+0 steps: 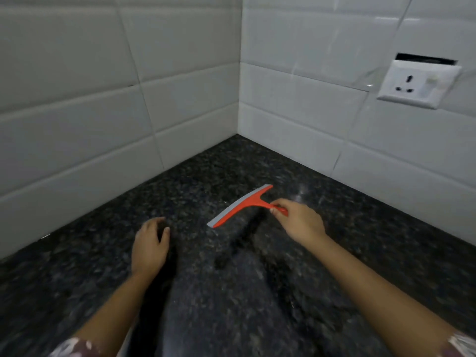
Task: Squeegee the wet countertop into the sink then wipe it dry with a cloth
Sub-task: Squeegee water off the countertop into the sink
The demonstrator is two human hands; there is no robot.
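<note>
A red squeegee (242, 206) with a grey rubber blade is over the dark speckled granite countertop (257, 292), near the corner of the tiled walls. My right hand (298, 220) pinches its short red handle, with the blade stretching to the left of the hand. My left hand (150, 244) rests on the countertop to the left of the squeegee, fingers loosely curled and holding nothing. No sink and no cloth are in view.
White tiled walls (103, 112) meet in a corner behind the countertop. A white wall socket (418, 83) sits on the right wall above the counter. Dark shadows of my arms fall across the stone.
</note>
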